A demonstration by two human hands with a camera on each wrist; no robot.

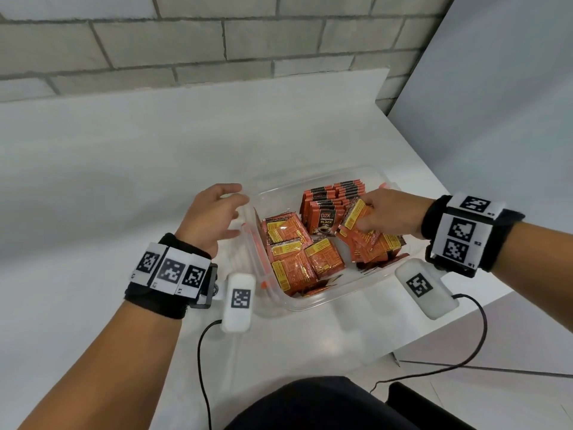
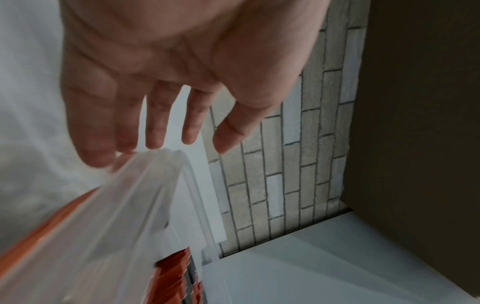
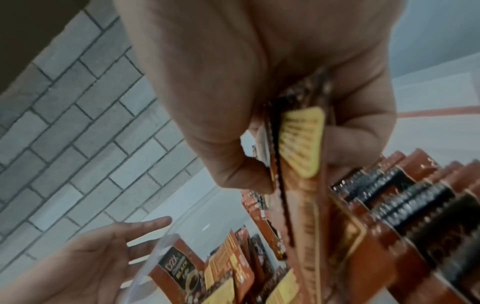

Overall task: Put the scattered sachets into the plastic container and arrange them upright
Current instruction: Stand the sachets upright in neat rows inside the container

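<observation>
A clear plastic container (image 1: 319,301) sits on the white table, full of orange-and-black coffee sachets. A row of sachets (image 1: 338,195) stands upright at its far right; loose sachets (image 1: 294,252) lie flat in the near half. My right hand (image 1: 376,212) is inside the container and pinches a small bunch of sachets (image 1: 356,214), seen edge-on (image 3: 298,156) in the right wrist view. My left hand (image 1: 218,212) hovers open beside the container's left rim (image 2: 155,164), fingers spread, holding nothing.
The white table (image 1: 108,181) stretches left of and behind the container. A grey brick wall (image 1: 186,41) stands at the back and a pale panel (image 1: 496,88) at the right. The table's right edge (image 1: 465,324) is close to the container. Cables hang from both wrists.
</observation>
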